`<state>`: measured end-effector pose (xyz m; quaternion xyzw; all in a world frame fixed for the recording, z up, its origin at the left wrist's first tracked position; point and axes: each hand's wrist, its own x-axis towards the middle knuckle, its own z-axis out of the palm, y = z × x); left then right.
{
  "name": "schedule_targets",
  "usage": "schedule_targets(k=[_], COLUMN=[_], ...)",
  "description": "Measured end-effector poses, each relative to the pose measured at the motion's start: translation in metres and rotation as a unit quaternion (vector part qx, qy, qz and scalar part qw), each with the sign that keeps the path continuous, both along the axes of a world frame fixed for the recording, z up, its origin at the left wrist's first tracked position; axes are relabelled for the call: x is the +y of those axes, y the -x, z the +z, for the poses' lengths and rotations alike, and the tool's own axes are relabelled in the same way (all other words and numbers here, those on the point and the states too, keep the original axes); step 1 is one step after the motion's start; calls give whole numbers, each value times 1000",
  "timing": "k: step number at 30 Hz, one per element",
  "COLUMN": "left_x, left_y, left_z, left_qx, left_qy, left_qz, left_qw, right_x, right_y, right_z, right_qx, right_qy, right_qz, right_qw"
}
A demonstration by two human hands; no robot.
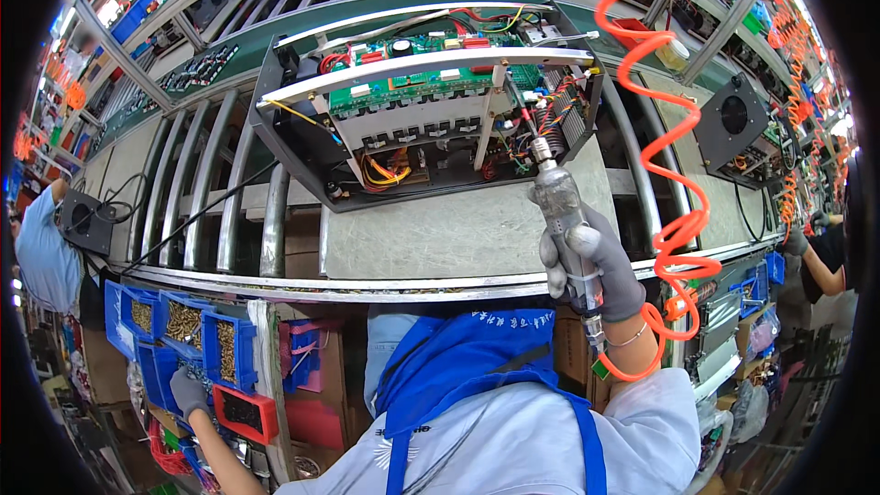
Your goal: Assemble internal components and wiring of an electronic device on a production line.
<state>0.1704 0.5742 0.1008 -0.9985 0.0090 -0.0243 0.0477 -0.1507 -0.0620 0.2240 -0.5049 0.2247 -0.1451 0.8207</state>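
Note:
My right hand (600, 261), in a grey glove, is wrapped round an air screwdriver (561, 206), bit end up, tilted toward the open chassis (412, 194). An orange coiled hose (674, 247) runs near its lower end. The black-framed chassis lies on the bench and holds a green circuit board (412, 90), coloured wires and metal rails. Far to the left, my gloved left hand (190, 394) reaches into a blue parts bin (158, 376) beside small metal screws. Its fingertips are too small and partly hidden to show whether they hold anything.
Blue bins of brass-coloured fasteners (183, 321) and a red bin (246, 414) of dark parts sit below the bench edge. Metal rollers (206, 183) flank the bench plate (440, 243). Another chassis (738, 128) stands at right. Co-workers (50, 243) are at both sides.

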Motion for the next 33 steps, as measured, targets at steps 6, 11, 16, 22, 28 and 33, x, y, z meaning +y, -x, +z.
schedule_targets(k=[6,11,16,22,28,33], left_x=[115,40,72,62,9,-154], left_y=[-16,4,-8,-5,36,48], left_z=[-50,-1,-12,3,30,44], left_qx=[-60,-11,-42,25,159,365], left_qy=[97,261,148,324,901,910], left_qz=[-41,120,-20,145,174,22], left_qw=[993,958,988,934,364,195], right_x=[-4,-8,-9,-16,-11,0], right_y=[-10,-10,-11,-15,-22,-25], right_z=[5,-2,-1,-26,-29,-24], right_qx=[13,44,36,-244,-328,-346], right_qy=[5,31,38,-323,-440,-445], right_qz=[14,22,19,133,189,179], right_qw=[1000,998,998,905,814,806])
